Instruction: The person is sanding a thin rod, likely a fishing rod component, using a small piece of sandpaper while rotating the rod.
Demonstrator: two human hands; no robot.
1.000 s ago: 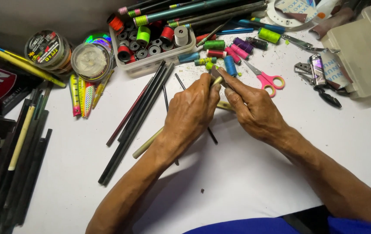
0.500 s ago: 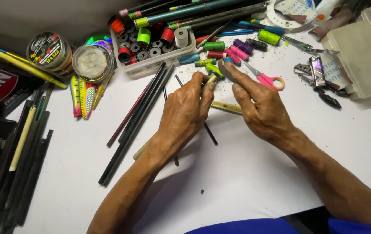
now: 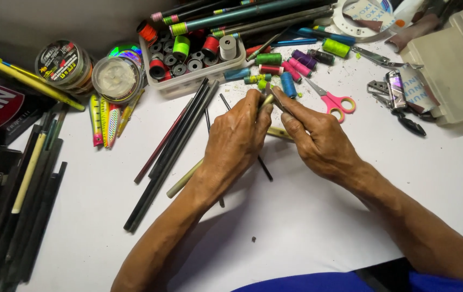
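Both hands meet above the middle of the white table (image 3: 318,227). Left hand (image 3: 237,141) is curled closed around a thin olive rod (image 3: 185,179), which runs from under the palm down-left across the table; its upper tip shows just past the fingertips. Right hand (image 3: 318,141) pinches that same tip between thumb and forefinger, other fingers folded loosely; whether a second small part sits in the pinch cannot be told. Dark rods (image 3: 172,151) lie diagonally just left of the left hand, one passing beneath it. Pink scissors (image 3: 333,101) lie just beyond the right hand, near scattered thread spools (image 3: 288,84). A clear tray (image 3: 188,84) of spools stands behind the hands. Lures (image 3: 104,121) and two line reels (image 3: 117,78) sit at left, well apart from the hands. Pliers (image 3: 399,100) lie at right beside a beige box (image 3: 453,70).
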